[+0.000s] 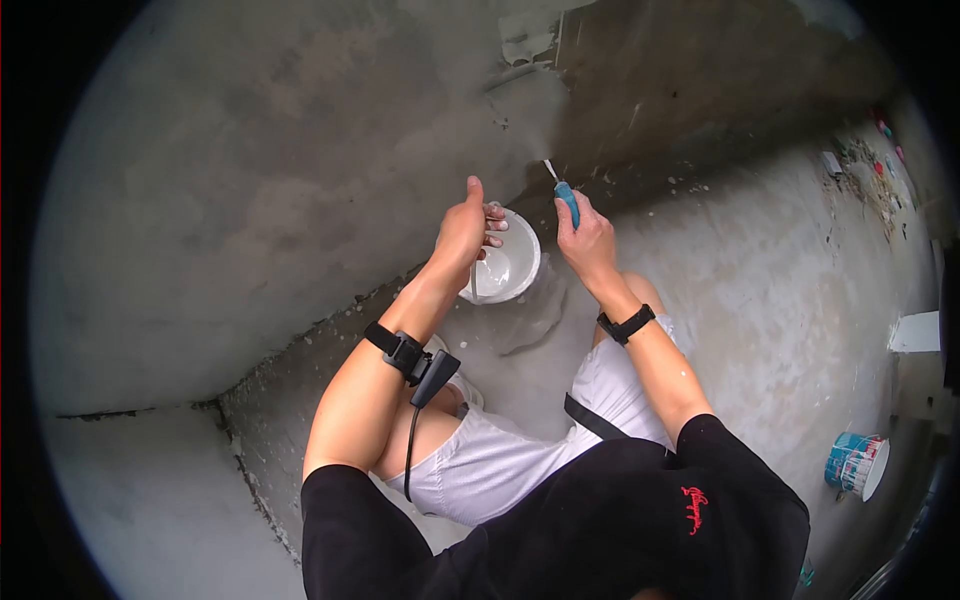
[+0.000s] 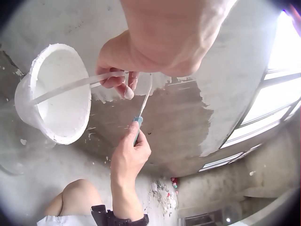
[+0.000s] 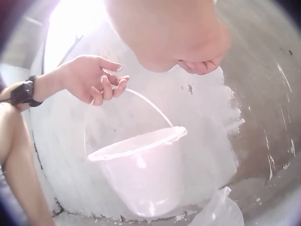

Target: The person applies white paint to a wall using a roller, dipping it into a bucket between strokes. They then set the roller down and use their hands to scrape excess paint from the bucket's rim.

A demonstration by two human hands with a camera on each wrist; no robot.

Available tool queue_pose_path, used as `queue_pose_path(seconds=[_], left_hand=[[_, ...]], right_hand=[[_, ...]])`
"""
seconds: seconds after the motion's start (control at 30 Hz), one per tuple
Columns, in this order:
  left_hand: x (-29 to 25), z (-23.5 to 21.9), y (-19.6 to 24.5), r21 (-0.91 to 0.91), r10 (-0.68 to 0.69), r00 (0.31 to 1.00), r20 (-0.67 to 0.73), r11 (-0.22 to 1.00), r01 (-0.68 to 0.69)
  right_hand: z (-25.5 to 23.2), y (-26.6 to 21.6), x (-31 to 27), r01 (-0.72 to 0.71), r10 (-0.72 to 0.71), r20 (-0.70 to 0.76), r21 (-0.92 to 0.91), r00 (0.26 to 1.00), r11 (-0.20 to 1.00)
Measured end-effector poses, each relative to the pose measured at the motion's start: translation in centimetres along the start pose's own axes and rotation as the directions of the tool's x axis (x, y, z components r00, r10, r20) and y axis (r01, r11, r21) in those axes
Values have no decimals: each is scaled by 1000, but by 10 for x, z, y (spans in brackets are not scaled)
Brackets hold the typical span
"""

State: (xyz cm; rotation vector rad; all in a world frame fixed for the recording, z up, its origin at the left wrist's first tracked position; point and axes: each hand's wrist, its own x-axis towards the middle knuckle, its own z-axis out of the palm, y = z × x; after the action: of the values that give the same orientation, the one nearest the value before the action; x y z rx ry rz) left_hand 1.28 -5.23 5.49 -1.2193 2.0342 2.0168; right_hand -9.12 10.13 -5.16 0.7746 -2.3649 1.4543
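A white plastic bucket (image 3: 146,181) hangs tilted by its thin handle (image 2: 75,85) from my left hand (image 1: 463,228). The handle runs across the curled fingers of that hand, while its thumb points up, off the handle. Pale wet material coats the bucket's inside, and white smears mark the fingertips. To the right of the bucket, my right hand (image 1: 590,240) grips the blue handle of a putty knife (image 1: 566,197). Its blade (image 2: 146,100) points away toward the wall and appears narrow, seen nearly edge-on. The right hand's fingers are mostly hidden in the right wrist view.
Ahead stands a wall (image 1: 680,75), partly coated pale grey, with a darker brown area. A crumpled translucent plastic sheet (image 3: 221,209) lies below the bucket. Debris (image 1: 875,185) and a blue-patterned bucket (image 1: 852,462) are on the floor at the right.
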Motion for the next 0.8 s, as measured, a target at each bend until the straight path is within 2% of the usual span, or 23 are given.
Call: queue_pose_path(seconds=[0.13,0.3,0.5,0.8], left_hand=[[1,0,1,-22,3,1000,1,1000,-3],[1,3,2,-18,6,1000,17,1000,-6],[0,7,1,-13,-3,999,36,1000,4],[0,9,2,-12,10,999,45,1000,-10]], right_hand=[[9,-4,-2,-22,22,0,-49,1000,999],[22,10,-22,-92,100,52,-134,994,987],[30,31,-35,-100,117,90,-170,989,980],[13,0,-12,-62,61,-11,-42,998,997]])
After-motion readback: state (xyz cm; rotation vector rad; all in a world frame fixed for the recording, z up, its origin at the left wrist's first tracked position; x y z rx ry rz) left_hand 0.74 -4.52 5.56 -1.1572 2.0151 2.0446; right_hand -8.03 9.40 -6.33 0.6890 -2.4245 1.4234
